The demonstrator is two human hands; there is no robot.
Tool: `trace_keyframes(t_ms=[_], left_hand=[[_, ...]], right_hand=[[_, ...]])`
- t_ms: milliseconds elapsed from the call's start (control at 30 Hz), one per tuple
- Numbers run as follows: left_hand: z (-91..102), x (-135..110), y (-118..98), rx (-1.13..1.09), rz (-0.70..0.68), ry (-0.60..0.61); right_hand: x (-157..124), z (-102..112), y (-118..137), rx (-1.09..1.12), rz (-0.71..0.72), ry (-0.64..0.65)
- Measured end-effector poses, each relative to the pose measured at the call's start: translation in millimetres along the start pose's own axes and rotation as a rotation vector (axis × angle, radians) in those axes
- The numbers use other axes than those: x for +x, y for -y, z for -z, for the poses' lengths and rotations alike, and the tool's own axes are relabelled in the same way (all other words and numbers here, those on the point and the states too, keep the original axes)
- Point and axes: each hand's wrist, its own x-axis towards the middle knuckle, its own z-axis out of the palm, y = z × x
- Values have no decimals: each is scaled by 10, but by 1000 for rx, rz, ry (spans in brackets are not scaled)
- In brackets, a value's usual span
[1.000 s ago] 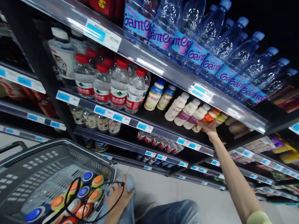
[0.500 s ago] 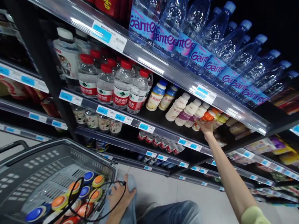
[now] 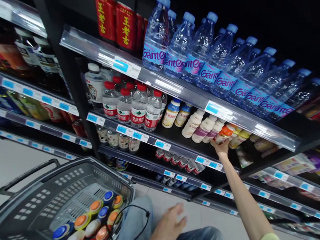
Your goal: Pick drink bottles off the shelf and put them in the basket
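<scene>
My right hand (image 3: 222,147) grasps the orange-capped bottle (image 3: 222,134) on the shelf (image 3: 179,148); I'd lift it straight out (left hand (image 3: 168,228) released).

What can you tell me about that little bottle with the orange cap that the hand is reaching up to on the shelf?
The orange-capped bottle is a small, pale plastic drink bottle with a printed label and a rounded orange top. It lies tilted, cap pointing up and right, at the front of the middle shelf, among similar bottles with white, blue and yellow caps. The right hand grips its lower end from below, with the fingers wrapped round it.
</scene>
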Motion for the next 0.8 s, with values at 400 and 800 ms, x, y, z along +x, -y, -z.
trace_keyframes(t_ms=[400, 800], left_hand=[[1029, 2123, -1920, 160, -324, -875], [1035, 2895, -1991, 294, -228, -875]], right_hand=[[-212, -107, 2, -41, -13, -119], [-282, -92, 153, 19, -96, -34]])
